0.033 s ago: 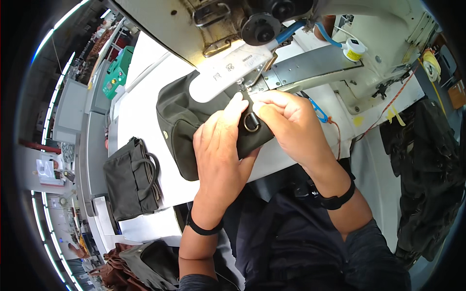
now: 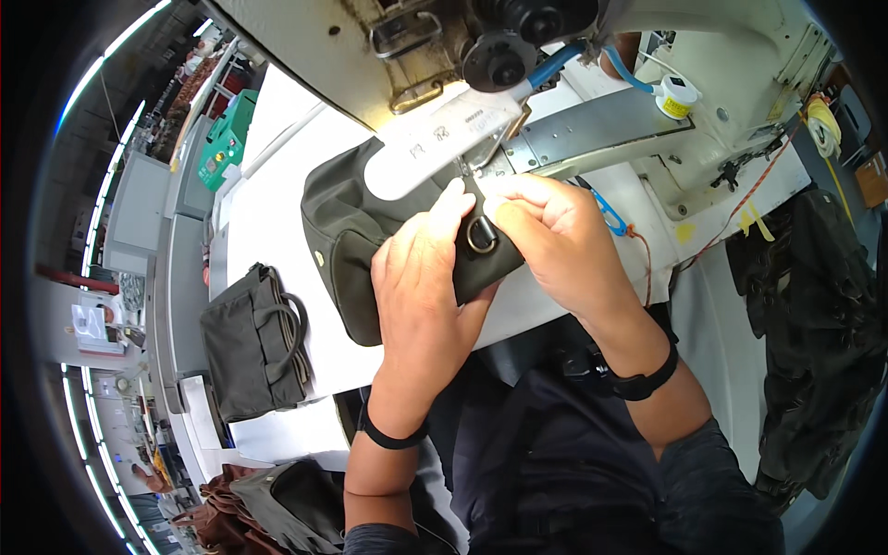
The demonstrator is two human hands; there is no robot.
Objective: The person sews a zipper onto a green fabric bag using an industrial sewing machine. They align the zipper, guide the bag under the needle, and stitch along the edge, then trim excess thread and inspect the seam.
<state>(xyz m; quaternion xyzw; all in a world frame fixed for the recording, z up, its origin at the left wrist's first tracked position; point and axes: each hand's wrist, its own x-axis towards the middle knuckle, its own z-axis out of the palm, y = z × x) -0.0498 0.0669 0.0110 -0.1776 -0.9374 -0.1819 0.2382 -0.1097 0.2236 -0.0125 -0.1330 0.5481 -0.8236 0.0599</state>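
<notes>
bag [image 2: 347, 236]: matt dark cloth | ring [image 2: 481, 234]: shiny metal | machine arm [image 2: 610, 129]: brushed metal

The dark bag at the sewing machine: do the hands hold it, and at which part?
Both hands hold the dark bag: left hand and right hand pinch its edge around the metal ring.

White oblong label plate [image 2: 435, 148] on the sewing machine [image 2: 740, 55].

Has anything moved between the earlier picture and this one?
Nothing visibly changed. Both hands, left hand and right hand, press the dark bag with its metal ring under the sewing machine; a finished bag lies to the left.
</notes>
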